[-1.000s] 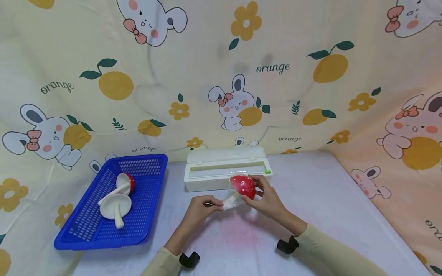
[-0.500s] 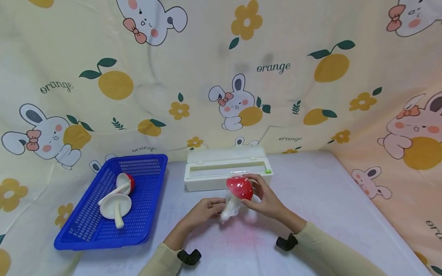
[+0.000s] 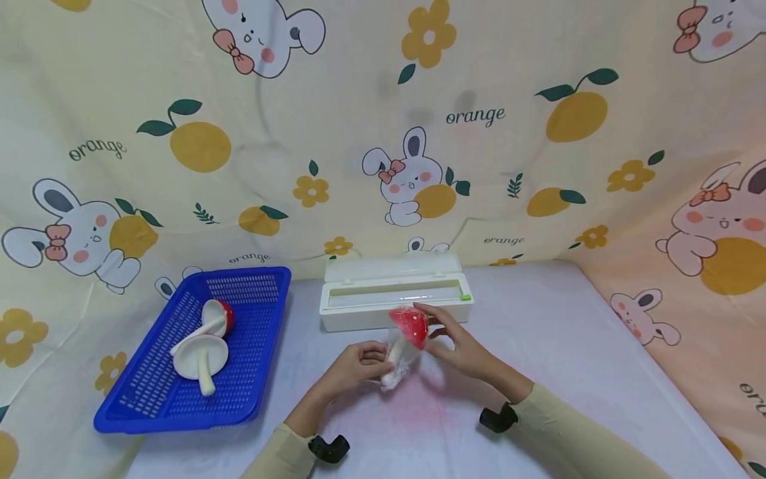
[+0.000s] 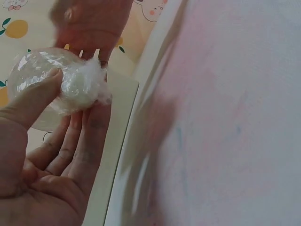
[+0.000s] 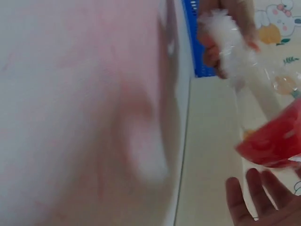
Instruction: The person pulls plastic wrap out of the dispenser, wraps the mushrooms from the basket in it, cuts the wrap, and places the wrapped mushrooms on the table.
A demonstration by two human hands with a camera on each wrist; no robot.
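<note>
A toy mushroom [image 3: 409,326] with a white-spotted red cap is wrapped in clear plastic film, tilted with its cap up, in front of the white box. My left hand [image 3: 357,364] holds its stem. In the left wrist view, the thumb presses on the bunched film [image 4: 80,87] at the stem's end, with the fingers beneath. My right hand [image 3: 459,347] is at the cap's right side, fingers spread and loosely bent. In the right wrist view, those fingers [image 5: 261,193] lie just below the red cap [image 5: 275,141], not wrapped round it.
A white film dispenser box [image 3: 359,320] stands behind the hands, its lid [image 3: 391,269] raised and a green slider [image 3: 465,298] at its right end. On the left, a blue basket [image 3: 263,392] contains two unwrapped toy mushrooms [image 3: 200,359]. A patterned cloth [image 3: 335,133] hangs behind the table.
The left hand has shifted from pinching the film's tail to gripping the stem. The mushroom has swung more upright and slightly left. The right hand's fingers have loosened from the cap.
</note>
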